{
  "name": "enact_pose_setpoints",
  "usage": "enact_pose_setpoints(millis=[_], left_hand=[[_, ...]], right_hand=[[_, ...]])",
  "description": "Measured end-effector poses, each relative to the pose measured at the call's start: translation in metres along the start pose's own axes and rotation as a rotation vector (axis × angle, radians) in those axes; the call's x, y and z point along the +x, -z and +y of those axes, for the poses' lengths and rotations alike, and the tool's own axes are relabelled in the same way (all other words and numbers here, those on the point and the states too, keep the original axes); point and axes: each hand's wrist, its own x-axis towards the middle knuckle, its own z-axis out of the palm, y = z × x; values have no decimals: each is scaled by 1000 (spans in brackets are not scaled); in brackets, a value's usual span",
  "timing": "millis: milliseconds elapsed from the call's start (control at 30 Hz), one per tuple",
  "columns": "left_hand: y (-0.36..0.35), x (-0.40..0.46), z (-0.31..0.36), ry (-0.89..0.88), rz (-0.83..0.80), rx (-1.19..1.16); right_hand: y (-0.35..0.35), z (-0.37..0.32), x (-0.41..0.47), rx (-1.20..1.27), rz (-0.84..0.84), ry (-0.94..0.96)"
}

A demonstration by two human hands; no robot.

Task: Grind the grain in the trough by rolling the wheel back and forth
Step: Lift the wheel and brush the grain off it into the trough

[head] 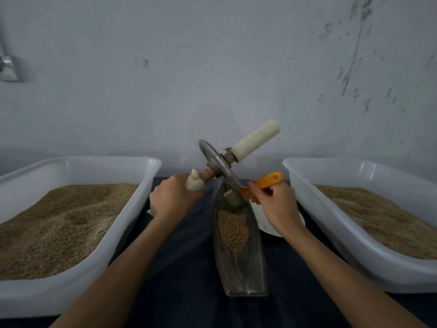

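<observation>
The left hand [173,197] grips the near white handle of the wheel [218,166], fingers wrapped around it, holding the wheel tilted above the far end of the metal trough [238,263]. The right hand [274,204] pinches an orange brush [262,183], its bristles against the wheel's lower edge. Grain [233,229] lies mid-trough, nearer than both hands, between two white tubs [142,185] on the dark worktop [186,268].

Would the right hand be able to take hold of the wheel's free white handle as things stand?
Probably not yet: the right hand holds an orange brush. The free handle has nothing in front of it.
</observation>
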Motion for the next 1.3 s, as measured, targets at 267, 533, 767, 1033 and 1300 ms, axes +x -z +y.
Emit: enact_pose_setpoints(millis=[267, 533, 767, 1033, 1300], left_hand=[[-1, -2, 3, 3, 11, 47], [2, -2, 4, 18, -29, 12], [3, -3, 3, 17, -28, -34], [3, -3, 4, 27, -14, -2], [1, -4, 5, 2, -2, 30]], right_hand=[[3, 1, 2, -113, -317, -14], [12, 0, 2, -60, -99, 51], [17, 0, 9, 9, 130, -40], [26, -4, 16, -47, 241, -75], [31, 1, 19, -61, 238, -135]])
